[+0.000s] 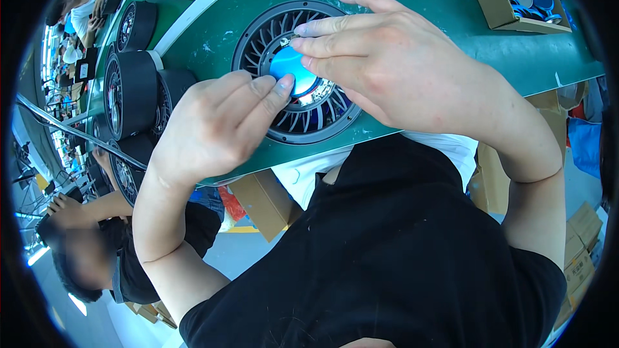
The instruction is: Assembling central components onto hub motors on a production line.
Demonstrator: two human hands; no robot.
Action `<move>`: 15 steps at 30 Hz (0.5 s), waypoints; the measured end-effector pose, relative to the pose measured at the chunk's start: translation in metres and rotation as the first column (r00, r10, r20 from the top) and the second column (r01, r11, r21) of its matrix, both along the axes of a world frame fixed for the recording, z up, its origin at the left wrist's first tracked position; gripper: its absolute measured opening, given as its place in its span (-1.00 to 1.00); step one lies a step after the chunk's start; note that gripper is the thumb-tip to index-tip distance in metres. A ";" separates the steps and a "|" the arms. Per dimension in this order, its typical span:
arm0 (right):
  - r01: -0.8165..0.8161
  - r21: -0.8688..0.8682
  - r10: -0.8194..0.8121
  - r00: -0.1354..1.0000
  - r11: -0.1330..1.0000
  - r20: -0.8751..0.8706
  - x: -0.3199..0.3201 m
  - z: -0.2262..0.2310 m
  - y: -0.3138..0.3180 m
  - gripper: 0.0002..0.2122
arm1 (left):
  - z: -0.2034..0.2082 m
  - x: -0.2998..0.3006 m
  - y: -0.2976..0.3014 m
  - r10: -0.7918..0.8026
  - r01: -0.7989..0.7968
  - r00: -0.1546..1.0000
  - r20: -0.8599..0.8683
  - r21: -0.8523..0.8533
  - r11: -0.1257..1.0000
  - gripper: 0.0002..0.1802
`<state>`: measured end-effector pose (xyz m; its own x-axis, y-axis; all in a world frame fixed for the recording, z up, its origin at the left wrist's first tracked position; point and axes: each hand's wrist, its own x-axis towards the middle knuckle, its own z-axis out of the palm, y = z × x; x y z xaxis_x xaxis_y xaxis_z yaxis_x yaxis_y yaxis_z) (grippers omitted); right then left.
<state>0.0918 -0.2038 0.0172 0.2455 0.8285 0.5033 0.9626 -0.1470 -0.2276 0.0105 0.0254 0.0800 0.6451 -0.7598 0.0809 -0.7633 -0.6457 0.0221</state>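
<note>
Fingers of both hands cover much of the round blue cap [291, 69], so only a glossy, slightly domed patch of it shows at the hub of the black fan wheel [298, 71]. The left hand [213, 125] lies over the wheel's lower left, its fingers held together with the tips pressing on the cap's edge; the right hand [387, 64] comes from the right, fingers close together and laid across the cap's upper side, hiding the hub's right half. Whether either hand actually grips the cap cannot be told. The wheel lies flat on the green worktable [419, 0], its thin curved blades radiating inside a ribbed rim. More black wheels [132, 87] stand on edge to the left, partly cut off. A cardboard box [509, 0] of shiny blue caps sits at the upper right, cropped by the rim.
</note>
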 end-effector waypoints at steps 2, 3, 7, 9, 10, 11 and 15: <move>-0.003 -0.007 0.003 1.000 1.000 0.006 0.001 0.001 -0.001 -0.77 | 0.003 -0.006 -0.004 -0.020 0.013 0.998 0.054 0.129 0.992 -0.56; -0.004 -0.007 0.004 1.000 1.000 0.006 0.000 0.001 -0.001 -0.77 | 0.004 -0.008 -0.006 -0.033 0.017 0.996 0.081 0.192 0.981 -0.55; 0.009 -0.009 -0.009 1.000 1.000 -0.015 -0.001 0.001 -0.001 -0.78 | 0.006 -0.010 -0.009 -0.084 0.051 0.992 0.095 0.308 0.950 -0.54; 0.011 -0.038 -0.011 1.000 0.999 -0.017 -0.001 0.003 0.000 -0.78 | 0.006 -0.010 -0.009 -0.110 0.070 0.988 0.112 0.314 0.947 -0.60; 0.012 -0.053 -0.013 1.000 0.999 -0.018 -0.001 0.003 0.000 -0.78 | 0.006 -0.009 -0.010 -0.135 0.089 0.982 0.129 0.318 0.944 -0.65; 0.014 -0.050 -0.015 1.000 0.999 -0.018 -0.001 0.002 0.000 -0.78 | 0.005 -0.008 -0.010 -0.161 0.108 0.976 0.145 0.322 0.941 -0.71; 0.011 0.012 -0.011 1.000 1.000 0.001 -0.001 -0.001 -0.001 -0.79 | 0.004 0.000 -0.007 -0.278 0.202 0.937 0.211 0.321 0.925 -0.74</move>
